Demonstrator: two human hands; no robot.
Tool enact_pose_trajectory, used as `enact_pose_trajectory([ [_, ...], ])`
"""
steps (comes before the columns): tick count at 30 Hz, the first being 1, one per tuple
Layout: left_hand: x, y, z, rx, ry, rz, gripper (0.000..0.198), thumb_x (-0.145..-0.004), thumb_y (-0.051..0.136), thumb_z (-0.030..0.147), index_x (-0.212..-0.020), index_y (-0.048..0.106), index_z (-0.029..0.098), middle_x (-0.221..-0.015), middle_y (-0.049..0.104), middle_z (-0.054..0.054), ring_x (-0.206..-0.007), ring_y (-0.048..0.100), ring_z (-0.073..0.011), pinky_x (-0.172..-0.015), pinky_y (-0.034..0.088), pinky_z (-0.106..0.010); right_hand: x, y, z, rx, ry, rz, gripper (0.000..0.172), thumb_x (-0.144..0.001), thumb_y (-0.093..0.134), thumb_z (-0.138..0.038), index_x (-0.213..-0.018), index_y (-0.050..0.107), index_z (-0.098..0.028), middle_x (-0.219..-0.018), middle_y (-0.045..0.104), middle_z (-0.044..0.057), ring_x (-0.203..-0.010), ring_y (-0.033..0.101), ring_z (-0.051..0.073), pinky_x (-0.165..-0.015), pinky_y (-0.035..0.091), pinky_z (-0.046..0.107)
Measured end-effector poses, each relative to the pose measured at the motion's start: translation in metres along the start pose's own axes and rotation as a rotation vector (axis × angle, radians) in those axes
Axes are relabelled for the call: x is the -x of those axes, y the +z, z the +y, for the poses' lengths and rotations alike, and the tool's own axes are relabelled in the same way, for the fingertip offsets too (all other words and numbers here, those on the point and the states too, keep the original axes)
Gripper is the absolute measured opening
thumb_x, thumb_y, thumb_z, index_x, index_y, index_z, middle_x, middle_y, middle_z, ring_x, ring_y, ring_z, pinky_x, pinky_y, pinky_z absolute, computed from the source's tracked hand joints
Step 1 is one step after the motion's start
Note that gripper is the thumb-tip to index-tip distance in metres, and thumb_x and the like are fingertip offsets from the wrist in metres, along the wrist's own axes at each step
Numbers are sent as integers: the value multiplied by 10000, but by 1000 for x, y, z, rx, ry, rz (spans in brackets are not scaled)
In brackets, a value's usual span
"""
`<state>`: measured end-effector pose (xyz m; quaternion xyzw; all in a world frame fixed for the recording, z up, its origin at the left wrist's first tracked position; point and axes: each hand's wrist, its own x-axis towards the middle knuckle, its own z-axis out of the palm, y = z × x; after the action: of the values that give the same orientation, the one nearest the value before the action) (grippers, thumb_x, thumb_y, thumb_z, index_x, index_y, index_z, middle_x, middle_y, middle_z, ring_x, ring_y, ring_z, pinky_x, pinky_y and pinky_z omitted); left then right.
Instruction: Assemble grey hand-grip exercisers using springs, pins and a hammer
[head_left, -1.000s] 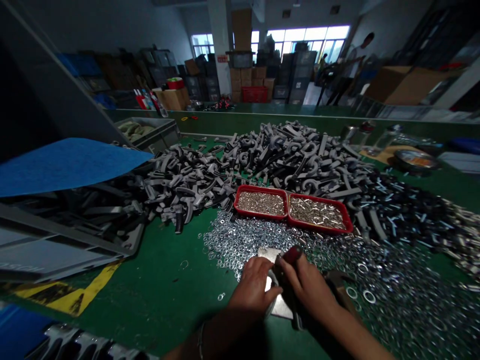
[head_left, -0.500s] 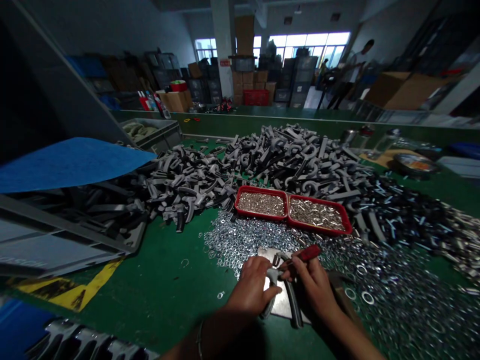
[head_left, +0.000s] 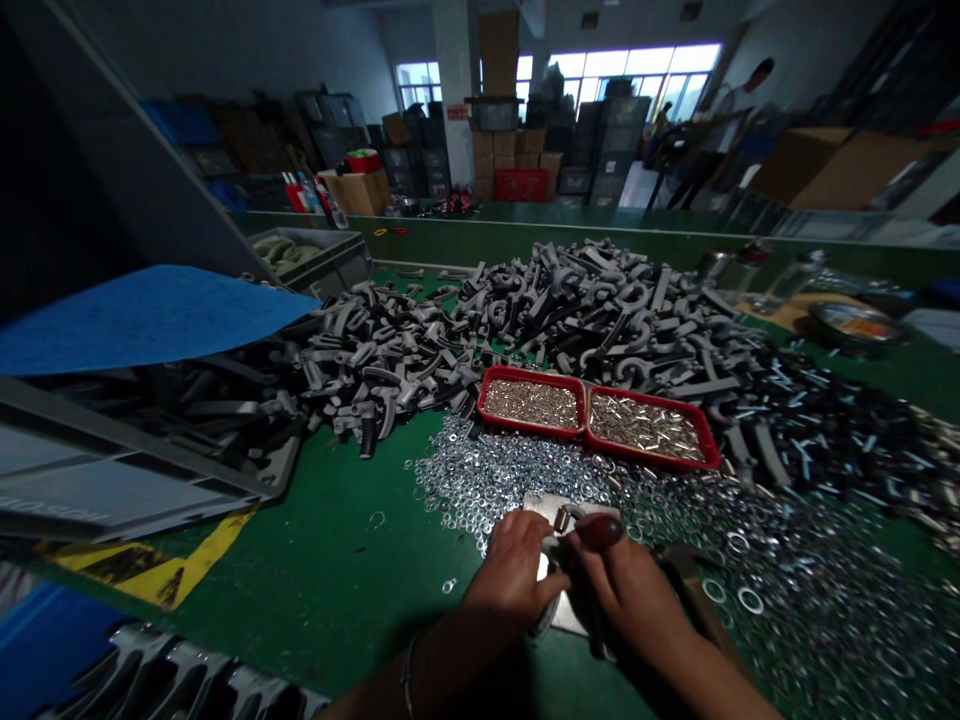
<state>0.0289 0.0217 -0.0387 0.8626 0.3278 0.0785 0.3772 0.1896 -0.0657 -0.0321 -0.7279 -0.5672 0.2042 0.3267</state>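
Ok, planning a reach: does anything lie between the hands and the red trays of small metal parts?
Yes: from the left hand and right hand, a metal plate then a low spread of loose washers lie before the red trays.

Daylight from the windows [head_left: 630,68] at the far end washes out to white, while the room stays dim and the dark panel [head_left: 75,200] at the left edge falls almost to black. Washers [head_left: 810,590] glint faintly toward the right of the green bench [head_left: 300,610], and the left forearm [head_left: 450,680] and right forearm [head_left: 690,665] lie in heavy shade along its near edge, casting a dark shadow. The wide lens bends the bench's far edge, tilts the pillar [head_left: 456,100] slightly, and softens detail toward the corners.
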Motion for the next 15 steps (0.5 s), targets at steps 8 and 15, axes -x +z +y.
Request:
enact_pose_trajectory([
  [8, 1, 3, 1, -1, -8, 44, 380, -817, 736, 285, -1135, 549, 192, -1173, 567, -63, -1115, 456, -262, -990, 370, -396, -23, -5, -1, -674, 195, -52, 374, -964, 418, -581, -940, 526, -224, -698, 704, 22, -559, 666, 198, -577, 530, 322],
  [15, 1, -1, 6, 25, -54, 24, 415, -796, 768, 287, -1134, 544, 199, -1193, 569, -66, -1151, 454, -266, -1012, 358, -406, -5, 2, 16, -567, 163, 23, 259, -981, 476, -504, -1006, 495, -247, -817, 732, 23, -708, 709, 221, -736, 550, 362],
])
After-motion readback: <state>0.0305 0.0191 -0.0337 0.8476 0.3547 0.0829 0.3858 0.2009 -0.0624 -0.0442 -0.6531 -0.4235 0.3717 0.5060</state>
